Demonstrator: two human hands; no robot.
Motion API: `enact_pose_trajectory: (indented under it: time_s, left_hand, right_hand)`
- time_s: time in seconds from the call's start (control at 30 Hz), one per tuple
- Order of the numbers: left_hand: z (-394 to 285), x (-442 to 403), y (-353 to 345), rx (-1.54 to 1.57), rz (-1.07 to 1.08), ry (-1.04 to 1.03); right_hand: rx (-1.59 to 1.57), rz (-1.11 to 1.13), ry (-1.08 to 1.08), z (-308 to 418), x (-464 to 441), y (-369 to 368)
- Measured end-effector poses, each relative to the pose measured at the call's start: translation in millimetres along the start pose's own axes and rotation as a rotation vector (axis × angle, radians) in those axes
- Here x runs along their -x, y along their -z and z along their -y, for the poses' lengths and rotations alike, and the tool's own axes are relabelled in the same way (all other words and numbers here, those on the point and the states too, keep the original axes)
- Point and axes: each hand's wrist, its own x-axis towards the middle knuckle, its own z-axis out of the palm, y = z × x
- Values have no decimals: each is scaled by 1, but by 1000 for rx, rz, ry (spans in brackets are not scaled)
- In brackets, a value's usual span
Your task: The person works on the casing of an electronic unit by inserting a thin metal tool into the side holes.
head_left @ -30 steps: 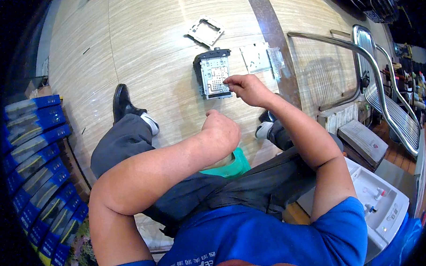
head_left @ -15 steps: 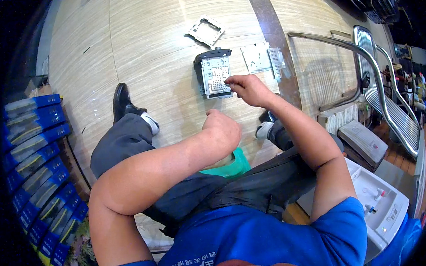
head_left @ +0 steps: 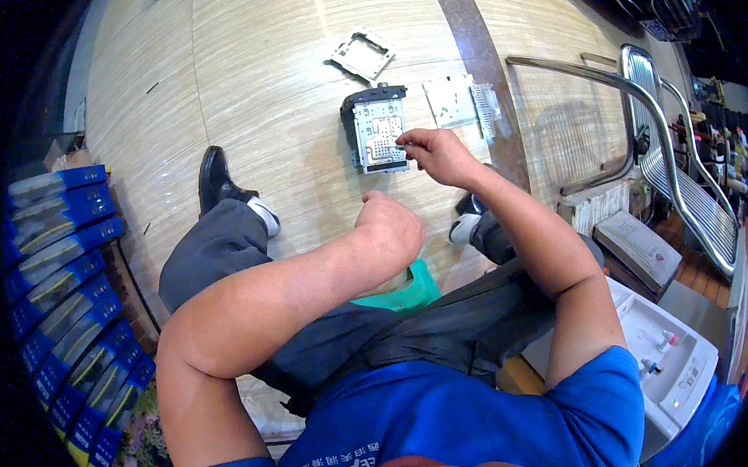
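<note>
A boxy metal electronic unit (head_left: 379, 134), like a car stereo with a black front and a knob, lies on the tiled floor before me. At its right side, my right hand (head_left: 440, 155) is closed with thumb and fingertips pinched together over the perforated metal top. Whatever is in that pinch is too small to make out. My left hand (head_left: 393, 226) is curled into a fist just below the unit, apart from it. Its fingers are mostly turned away, so anything inside is hidden.
A metal frame (head_left: 363, 54) lies beyond the unit, and a flat metal plate (head_left: 450, 101) to its right. A chrome chair (head_left: 667, 133) stands at right, above a white water dispenser (head_left: 666, 351). Blue packages (head_left: 65, 236) are stacked at left. A green stool (head_left: 405, 292) shows beneath me.
My right hand has shifted very slightly at the unit's right edge, its pinch kept. My left hand and the unit look almost unchanged.
</note>
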Motion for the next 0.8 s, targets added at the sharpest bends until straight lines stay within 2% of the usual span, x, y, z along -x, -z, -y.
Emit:
enact_pose_trajectory:
  time_s: [0.23, 0.43, 0.57, 0.63, 0.8]
  left_hand:
    - [1, 0, -2, -5, -14, -13]
    - [1, -1, -2, -13, -24, -1]
    - [1, -1, -3, -23, -18, -9]
    - [1, -1, -4, -19, -39, -5]
    - [1, 0, -4, -9, -47, -10]
  right_hand:
    - [112, 1, -159, 10, -1, 6]
    - [7, 11, -17, 9, 2, 4]
    - [-6, 1, -19, 2, 0, 1]
    - [106, -1, -95, 8, -1, 5]
    - [68, -10, -101, 9, 0, 5]
